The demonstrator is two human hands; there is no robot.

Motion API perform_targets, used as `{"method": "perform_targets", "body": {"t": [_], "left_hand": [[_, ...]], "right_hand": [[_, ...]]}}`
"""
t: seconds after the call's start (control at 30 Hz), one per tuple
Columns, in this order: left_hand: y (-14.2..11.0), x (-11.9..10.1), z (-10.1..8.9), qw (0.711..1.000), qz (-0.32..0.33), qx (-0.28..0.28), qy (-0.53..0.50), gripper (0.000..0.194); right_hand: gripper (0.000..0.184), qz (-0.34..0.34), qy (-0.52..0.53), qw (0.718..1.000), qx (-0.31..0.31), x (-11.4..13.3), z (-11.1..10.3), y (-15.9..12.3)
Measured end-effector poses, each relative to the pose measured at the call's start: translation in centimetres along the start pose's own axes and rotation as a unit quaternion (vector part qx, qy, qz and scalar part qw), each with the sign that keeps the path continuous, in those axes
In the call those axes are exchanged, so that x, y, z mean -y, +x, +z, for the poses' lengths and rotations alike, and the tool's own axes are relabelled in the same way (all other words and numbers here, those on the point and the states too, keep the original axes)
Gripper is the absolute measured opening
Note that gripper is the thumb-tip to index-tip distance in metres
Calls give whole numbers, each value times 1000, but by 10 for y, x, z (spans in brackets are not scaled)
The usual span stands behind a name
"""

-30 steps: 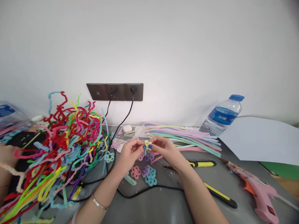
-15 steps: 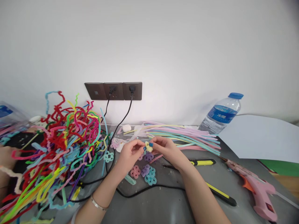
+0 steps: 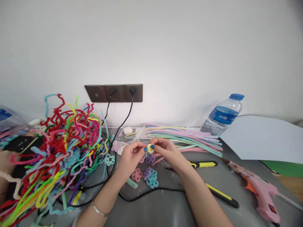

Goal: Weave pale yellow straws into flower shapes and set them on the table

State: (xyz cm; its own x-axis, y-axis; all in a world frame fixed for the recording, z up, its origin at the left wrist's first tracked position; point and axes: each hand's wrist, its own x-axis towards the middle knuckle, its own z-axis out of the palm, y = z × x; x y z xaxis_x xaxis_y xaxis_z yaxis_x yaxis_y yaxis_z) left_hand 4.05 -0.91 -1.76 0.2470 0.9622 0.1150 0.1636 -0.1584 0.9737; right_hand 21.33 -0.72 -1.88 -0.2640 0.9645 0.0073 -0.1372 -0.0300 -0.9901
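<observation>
Two hands, left [image 3: 132, 157] and right [image 3: 167, 153], are pinching a pale yellow pipe-cleaner piece [image 3: 150, 148] between thumbs and fingers above a gray tabletop [image 3: 165, 208]; looped pipe-cleaner flowers [image 3: 137, 174] are lying just below; straight pastel pipe cleaners [image 3: 184, 134] are stretching behind; a pink glue gun [image 3: 264, 195] is resting at right.

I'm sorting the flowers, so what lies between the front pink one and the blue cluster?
In the head view, a purple flower lies between the pink flower and the blue cluster, close against the cluster.
</observation>
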Motion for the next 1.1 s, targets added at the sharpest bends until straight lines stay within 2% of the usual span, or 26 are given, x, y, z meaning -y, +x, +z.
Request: {"method": "perform_targets", "body": {"t": [0.3,0.43,0.53,0.67,0.77,0.93,1.1], "left_hand": [[0,7,7,1000,-12,10,-19,17],[0,6,8,996,-51,36,-64,25],[0,7,8,992,-78,44,-91,31],[0,12,10,995,-68,51,-45,25],[0,15,11,998,-53,40,-23,20],[-2,11,11,1000,0,8,-12,23],[-5,10,15,996,-9,-54,-63,25]], "right_hand": [[27,1,-44,997,-70,-7,4,3],[27,-9,-40,994,-98,-7,4,4],[26,3,-51,994,-93,-7,4,4],[25,19,-64,994,-82,-9,7,3],[23,28,-45,995,-83,-9,12,3],[25,57,17,997,-43,-8,16,3],[27,13,78,996,-38,-11,24,3]]}}
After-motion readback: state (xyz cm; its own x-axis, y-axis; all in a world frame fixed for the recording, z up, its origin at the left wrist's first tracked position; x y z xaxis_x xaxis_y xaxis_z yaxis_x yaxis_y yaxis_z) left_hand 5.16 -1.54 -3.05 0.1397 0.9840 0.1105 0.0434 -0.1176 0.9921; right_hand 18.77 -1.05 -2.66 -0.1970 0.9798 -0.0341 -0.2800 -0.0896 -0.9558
